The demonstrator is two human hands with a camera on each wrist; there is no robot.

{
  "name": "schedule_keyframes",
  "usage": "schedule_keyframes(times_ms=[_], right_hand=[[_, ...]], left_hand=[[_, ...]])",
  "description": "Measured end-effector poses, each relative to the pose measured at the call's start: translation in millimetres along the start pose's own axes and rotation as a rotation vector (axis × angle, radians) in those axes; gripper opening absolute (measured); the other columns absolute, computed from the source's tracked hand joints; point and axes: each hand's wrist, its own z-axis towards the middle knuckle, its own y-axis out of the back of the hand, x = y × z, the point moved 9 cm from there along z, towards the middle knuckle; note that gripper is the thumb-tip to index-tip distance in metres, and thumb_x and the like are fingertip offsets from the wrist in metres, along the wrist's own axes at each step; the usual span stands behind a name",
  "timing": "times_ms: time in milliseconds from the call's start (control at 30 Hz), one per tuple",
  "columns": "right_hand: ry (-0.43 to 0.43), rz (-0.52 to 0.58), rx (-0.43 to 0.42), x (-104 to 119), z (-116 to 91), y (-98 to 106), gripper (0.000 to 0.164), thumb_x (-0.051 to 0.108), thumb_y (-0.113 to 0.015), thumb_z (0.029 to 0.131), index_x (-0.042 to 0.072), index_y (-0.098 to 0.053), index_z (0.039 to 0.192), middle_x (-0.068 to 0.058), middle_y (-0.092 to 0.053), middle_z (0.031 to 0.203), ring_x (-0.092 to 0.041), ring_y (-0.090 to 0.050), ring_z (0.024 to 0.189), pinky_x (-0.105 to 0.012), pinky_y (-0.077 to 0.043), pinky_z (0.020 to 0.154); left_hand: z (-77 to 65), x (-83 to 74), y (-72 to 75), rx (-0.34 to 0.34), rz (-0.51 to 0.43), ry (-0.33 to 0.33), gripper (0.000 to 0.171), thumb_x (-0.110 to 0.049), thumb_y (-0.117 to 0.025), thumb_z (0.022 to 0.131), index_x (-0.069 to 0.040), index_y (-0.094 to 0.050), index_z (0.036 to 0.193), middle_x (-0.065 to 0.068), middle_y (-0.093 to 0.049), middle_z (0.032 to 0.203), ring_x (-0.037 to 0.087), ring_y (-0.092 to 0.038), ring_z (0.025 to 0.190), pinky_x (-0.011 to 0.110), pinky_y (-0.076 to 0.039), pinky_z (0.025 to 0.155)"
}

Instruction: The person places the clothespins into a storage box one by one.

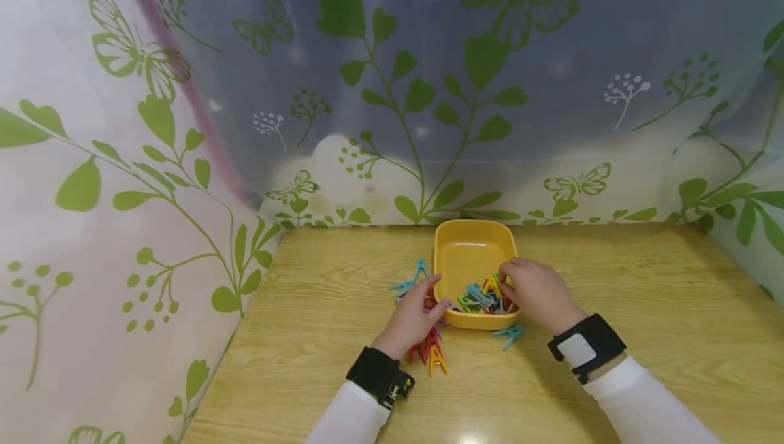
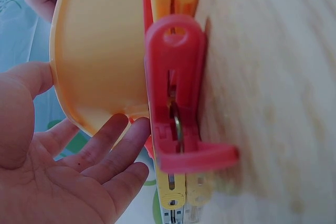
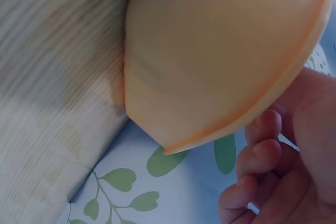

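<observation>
A yellow plastic basin point(image 1: 474, 226) stands on the wooden table, with a heap of coloured clothespins point(image 1: 475, 294) at its near end. My left hand point(image 1: 412, 318) is at the basin's left side, thumb touching the rim and the other fingers loosely spread along the outer wall. Over the right rim reaches my right hand point(image 1: 539, 294), its fingers curled and its fingertips among the clothespins, beside a yellow clothespin point(image 1: 492, 286). In the right wrist view the rim hides the thumb and index tips; I cannot tell whether they pinch a clothespin.
Red clothespins point(image 2: 176, 87) and an orange clothespin point(image 1: 437, 360) lie on the table by my left wrist. Blue clothespins point(image 1: 420, 268) lie left of the basin, and another blue clothespin point(image 1: 510, 336) is in front of it. A leaf-patterned curtain point(image 1: 392, 124) hangs behind the table point(image 1: 661, 308).
</observation>
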Motion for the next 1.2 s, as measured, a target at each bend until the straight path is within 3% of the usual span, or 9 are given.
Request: schedule_keyframes(times_ms=[300,633,933,1067,1200], right_hand=[[-0.018,-0.029,0.054,1,7,-6,0.013,0.012,-0.085,0.084,0.01,-0.072,0.083,-0.003,-0.06,0.074,-0.014,-0.055,0.062,-0.037,-0.052,0.059],[-0.012,-0.008,0.013,7,0,6,0.018,0.016,-0.086,0.083,0.006,-0.075,0.092,-0.005,-0.066,0.079,-0.013,-0.056,0.061,-0.034,-0.049,0.054],[0.183,0.011,-0.06,42,-22,21,0.019,0.016,-0.089,0.08,0.014,-0.072,0.088,0.005,-0.061,0.08,-0.007,-0.055,0.063,-0.026,-0.049,0.058],[0.274,0.042,-0.008,55,-35,16,0.022,0.017,-0.091,0.078,0.018,-0.071,0.088,0.006,-0.065,0.086,-0.005,-0.06,0.066,-0.025,-0.051,0.06],[0.3,0.04,0.08,58,-46,7,0.02,0.017,-0.089,0.081,0.02,-0.071,0.088,0.008,-0.066,0.085,-0.005,-0.062,0.068,-0.026,-0.052,0.059]], left_hand=[[-0.8,-3.4,1.6,0.01,-0.008,-0.01,0.058,-0.026,-0.063,0.105,-0.007,-0.042,0.155,0.014,-0.063,0.123,0.014,-0.066,0.093,0.027,-0.055,0.081],[-2.1,-4.3,3.0,0.011,-0.013,0.0,0.058,-0.025,-0.063,0.105,-0.007,-0.042,0.156,0.016,-0.062,0.125,0.014,-0.067,0.091,0.027,-0.055,0.08],[-3.0,-5.4,3.0,0.014,-0.019,-0.01,0.057,-0.025,-0.062,0.105,-0.006,-0.042,0.155,0.016,-0.063,0.124,0.014,-0.069,0.09,0.027,-0.056,0.081],[-2.8,-5.8,2.7,0.009,-0.005,-0.016,0.057,-0.025,-0.062,0.105,-0.006,-0.042,0.155,0.016,-0.063,0.124,0.013,-0.067,0.09,0.026,-0.055,0.08],[-2.7,-5.0,2.2,0.008,0.001,-0.009,0.057,-0.025,-0.062,0.105,-0.007,-0.043,0.155,0.016,-0.063,0.123,0.013,-0.066,0.089,0.025,-0.054,0.079]])
